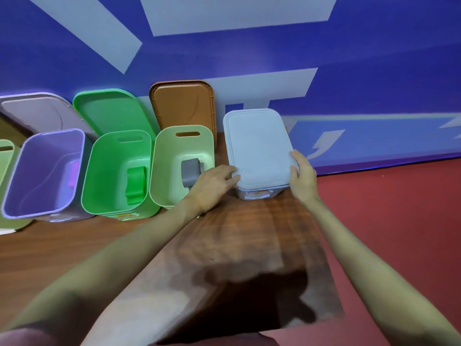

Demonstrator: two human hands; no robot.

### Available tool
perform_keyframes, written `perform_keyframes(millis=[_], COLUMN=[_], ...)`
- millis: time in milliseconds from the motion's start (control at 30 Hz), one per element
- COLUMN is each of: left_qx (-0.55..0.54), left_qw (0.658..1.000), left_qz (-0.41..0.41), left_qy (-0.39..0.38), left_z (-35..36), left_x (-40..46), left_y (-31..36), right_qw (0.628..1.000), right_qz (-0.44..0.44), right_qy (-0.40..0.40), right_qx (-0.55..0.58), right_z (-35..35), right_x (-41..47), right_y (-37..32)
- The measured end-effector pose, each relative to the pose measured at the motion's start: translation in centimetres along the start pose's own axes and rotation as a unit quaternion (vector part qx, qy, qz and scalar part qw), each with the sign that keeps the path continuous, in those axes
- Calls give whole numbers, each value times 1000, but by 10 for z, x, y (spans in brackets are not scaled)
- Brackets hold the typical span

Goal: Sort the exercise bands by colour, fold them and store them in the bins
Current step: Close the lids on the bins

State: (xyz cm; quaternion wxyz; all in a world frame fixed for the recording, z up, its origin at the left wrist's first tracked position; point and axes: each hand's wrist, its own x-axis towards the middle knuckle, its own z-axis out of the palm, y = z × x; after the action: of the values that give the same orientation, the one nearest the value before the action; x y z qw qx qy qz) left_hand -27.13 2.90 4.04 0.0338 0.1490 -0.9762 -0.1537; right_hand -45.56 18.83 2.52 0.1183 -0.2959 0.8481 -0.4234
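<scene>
A pale blue lid (258, 146) lies on top of the pale blue bin (259, 193) at the right end of the row. My left hand (212, 186) touches the lid's near left corner with its fingers stretched out. My right hand (303, 174) grips the lid's near right edge, thumb on top. A folded grey band (190, 174) lies in the light green bin (183, 143). A folded green band (136, 184) lies in the bright green bin (99, 171). A purple band (74, 174) shows in the lilac bin (37, 171).
The bins stand in a row on a brown wooden table (224, 245) against a blue and white wall. A lilac lid (37, 113), a green lid (109, 111) and a brown lid (183, 103) lean behind them. Another light green bin (7, 186) sits at the far left. Red floor (399, 208) lies to the right.
</scene>
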Motion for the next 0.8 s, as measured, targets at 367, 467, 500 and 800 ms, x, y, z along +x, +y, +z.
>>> perform_keyframes(millis=[367,467,500,800], left_qx=[64,94,91,56], left_qw=[996,992,992,993], left_qz=[62,82,86,95], left_qy=[0,9,13,42], left_z=[0,-1,0,9], left_x=[-5,-5,-4,1], left_y=[-1,-3,-4,-11], right_qw=[1000,999,999,991], right_qz=[-7,-26,-29,-35], right_qy=[-6,-10,-11,-34], right_qx=[-12,-21,-23,-126], right_z=[4,5,7,7], right_x=[-5,-7,-7,-7], right_y=[5,6,8,9])
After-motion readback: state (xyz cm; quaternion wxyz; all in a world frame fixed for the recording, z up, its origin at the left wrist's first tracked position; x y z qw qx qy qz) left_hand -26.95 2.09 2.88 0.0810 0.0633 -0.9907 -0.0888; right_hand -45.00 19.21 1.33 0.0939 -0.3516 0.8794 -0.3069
